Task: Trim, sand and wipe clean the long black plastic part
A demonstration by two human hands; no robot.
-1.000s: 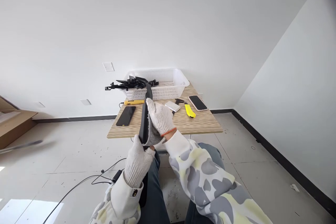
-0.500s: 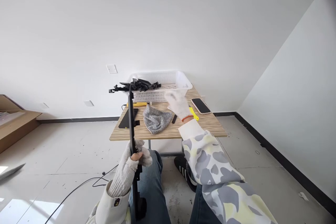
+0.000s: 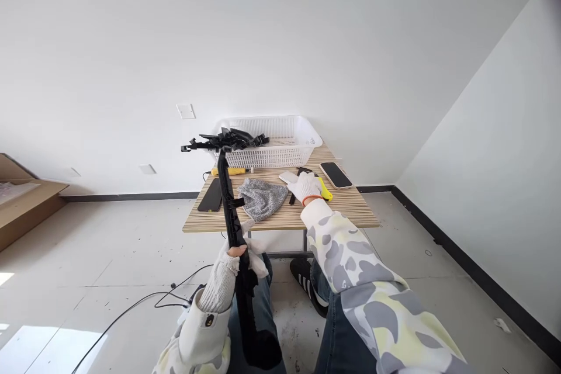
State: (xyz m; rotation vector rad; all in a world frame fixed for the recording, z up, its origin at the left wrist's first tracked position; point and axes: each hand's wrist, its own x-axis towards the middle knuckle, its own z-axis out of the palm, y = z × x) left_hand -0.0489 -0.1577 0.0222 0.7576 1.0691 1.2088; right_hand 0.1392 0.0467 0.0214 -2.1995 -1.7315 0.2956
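Note:
My left hand (image 3: 234,257), in a white knit glove, is closed around a long black plastic part (image 3: 232,216) that stands nearly upright over my lap, its lower end resting on my thigh. My right hand (image 3: 304,185), also gloved, reaches onto the small wooden table (image 3: 346,210) and lies on or at the yellow utility knife (image 3: 325,190). Whether its fingers grip the knife I cannot tell. A grey cloth (image 3: 259,198) lies crumpled on the table left of that hand.
A white plastic basket (image 3: 284,149) at the table's back holds several black parts (image 3: 228,140). Two phones (image 3: 335,175) (image 3: 210,196), a white card (image 3: 289,177) and a yellow tool (image 3: 228,172) lie on the table. A cable (image 3: 131,307) runs over the floor; a cardboard box (image 3: 21,204) is at far left.
My right hand let go of the grey cloth, which now lies on the table, and reached to the yellow knife. My left hand turned the black part upright and tilted it.

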